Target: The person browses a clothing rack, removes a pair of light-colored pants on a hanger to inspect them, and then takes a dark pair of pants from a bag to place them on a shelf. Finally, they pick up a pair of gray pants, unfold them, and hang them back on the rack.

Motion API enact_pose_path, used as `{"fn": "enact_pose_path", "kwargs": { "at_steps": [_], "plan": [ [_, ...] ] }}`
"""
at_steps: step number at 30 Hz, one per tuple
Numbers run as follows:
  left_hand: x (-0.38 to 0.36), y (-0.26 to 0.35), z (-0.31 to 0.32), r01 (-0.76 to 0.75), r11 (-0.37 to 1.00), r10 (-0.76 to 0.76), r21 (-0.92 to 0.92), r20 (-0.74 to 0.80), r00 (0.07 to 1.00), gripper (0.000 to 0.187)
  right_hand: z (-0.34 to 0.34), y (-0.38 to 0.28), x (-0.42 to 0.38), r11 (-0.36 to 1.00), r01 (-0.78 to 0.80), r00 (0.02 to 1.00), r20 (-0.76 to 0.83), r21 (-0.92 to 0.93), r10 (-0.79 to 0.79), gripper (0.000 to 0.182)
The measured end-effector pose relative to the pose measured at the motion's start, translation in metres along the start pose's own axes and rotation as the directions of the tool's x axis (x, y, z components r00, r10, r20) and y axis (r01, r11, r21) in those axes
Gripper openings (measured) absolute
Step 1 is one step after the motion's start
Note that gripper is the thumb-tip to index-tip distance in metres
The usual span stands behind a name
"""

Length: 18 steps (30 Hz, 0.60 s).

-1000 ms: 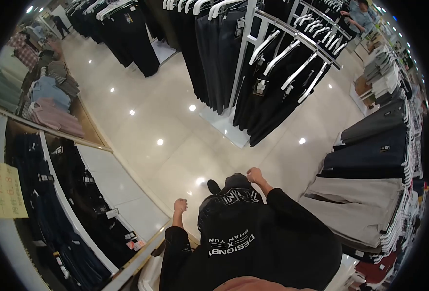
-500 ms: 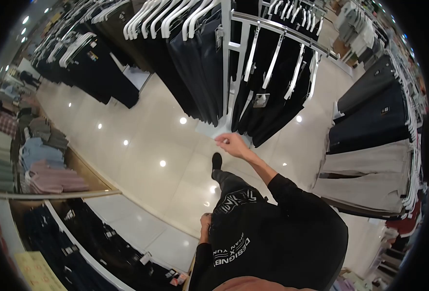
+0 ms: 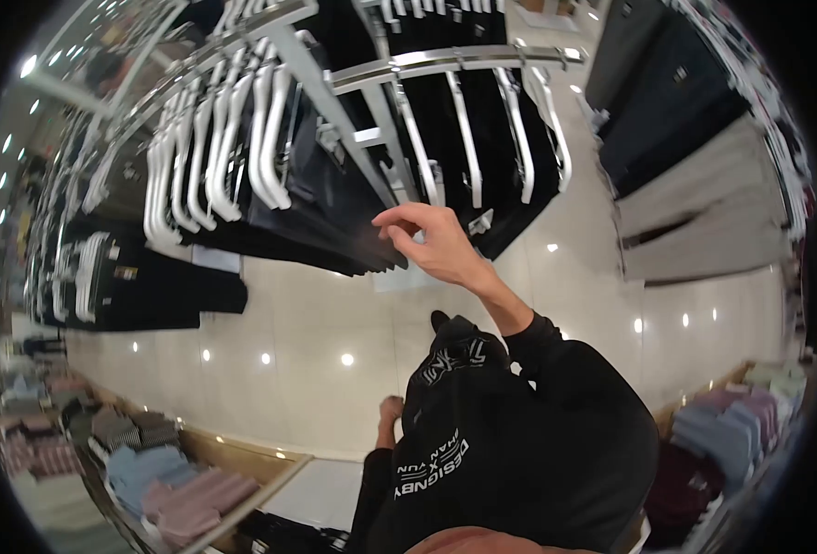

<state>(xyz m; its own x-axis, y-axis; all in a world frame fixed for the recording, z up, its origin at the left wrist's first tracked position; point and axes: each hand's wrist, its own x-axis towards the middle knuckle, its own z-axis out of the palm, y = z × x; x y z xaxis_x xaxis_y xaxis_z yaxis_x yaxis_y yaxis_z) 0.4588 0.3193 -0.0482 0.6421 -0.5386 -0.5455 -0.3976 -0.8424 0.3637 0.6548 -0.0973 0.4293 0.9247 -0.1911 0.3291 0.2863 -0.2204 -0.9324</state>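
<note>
My right hand is raised in front of the dark trousers on the nearest rack. Its fingers are loosely bent, with a gap between thumb and index finger, and it holds nothing. White hangers carry these trousers on the rack's left side. Black trousers hang from more white hangers on its right side. Low beside my leg, my left hand hangs with its fingers curled in; nothing shows in it.
A metal rail crosses above my right hand. Grey and navy trousers hang on a rack at the right. Folded shirts lie in a wooden display at lower left, and more folded clothes at lower right. Pale tiled floor lies between.
The view has shifted closer to the hanging trousers. My right hand has risen toward the rack and its fingers have spread somewhat. My left hand stays low at my side.
</note>
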Motion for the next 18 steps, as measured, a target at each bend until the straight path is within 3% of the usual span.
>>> {"fn": "enact_pose_path", "kwargs": {
  "at_steps": [1,2,4,5,8,9,10,13,15,16,18],
  "plan": [
    [0.008,-0.003,-0.033,0.346,0.839,-0.351,-0.421,0.068,0.934,0.045,-0.009,-0.002,-0.004,0.992,-0.060,0.998,0.020,-0.114,0.063,0.022],
    [0.027,-0.020,-0.052,0.439,0.758,-0.425,-0.483,0.145,0.894,0.038,-0.012,0.001,-0.010,0.987,-0.074,0.997,-0.004,-0.140,0.074,0.022],
    [0.057,-0.038,-0.091,0.397,0.763,-0.436,-0.510,0.048,0.899,0.034,-0.018,0.008,-0.025,0.973,-0.090,0.995,-0.065,-0.213,0.077,0.022],
    [0.070,-0.036,-0.115,0.398,0.761,-0.423,-0.512,0.073,0.903,0.034,-0.018,0.010,-0.034,0.985,-0.118,0.989,-0.108,-0.129,0.105,0.022],
    [0.103,-0.033,-0.154,0.361,0.794,-0.321,-0.488,0.167,0.932,0.037,-0.021,0.020,-0.061,0.930,-0.135,0.979,-0.193,-0.341,0.071,0.032],
    [0.112,-0.036,-0.162,0.342,0.811,-0.279,-0.475,0.200,0.939,0.038,-0.023,0.021,-0.070,0.921,-0.187,0.969,-0.220,-0.342,0.115,0.036],
    [0.124,-0.043,-0.165,0.300,0.863,-0.194,-0.406,0.283,0.939,0.038,-0.022,0.015,-0.077,0.919,-0.165,0.953,-0.298,-0.358,0.055,0.034],
    [0.140,-0.019,-0.189,0.192,0.947,-0.089,-0.257,0.364,0.927,0.037,-0.020,0.003,-0.104,0.883,-0.415,0.871,-0.375,-0.219,0.317,0.036],
    [0.137,-0.002,-0.207,0.060,0.987,0.003,-0.147,0.395,0.919,0.036,-0.017,0.022,-0.134,0.806,-0.471,0.862,-0.380,-0.360,0.334,0.037],
    [0.146,-0.008,-0.200,0.072,0.989,-0.010,-0.129,0.428,0.903,0.034,-0.018,0.036,-0.151,0.758,-0.491,0.860,-0.374,-0.429,0.346,0.037],
    [0.147,0.007,-0.214,-0.032,0.999,0.033,-0.010,0.470,0.882,0.038,-0.020,0.059,-0.186,0.629,-0.633,0.774,-0.353,-0.452,0.525,0.037]
  ]
}}
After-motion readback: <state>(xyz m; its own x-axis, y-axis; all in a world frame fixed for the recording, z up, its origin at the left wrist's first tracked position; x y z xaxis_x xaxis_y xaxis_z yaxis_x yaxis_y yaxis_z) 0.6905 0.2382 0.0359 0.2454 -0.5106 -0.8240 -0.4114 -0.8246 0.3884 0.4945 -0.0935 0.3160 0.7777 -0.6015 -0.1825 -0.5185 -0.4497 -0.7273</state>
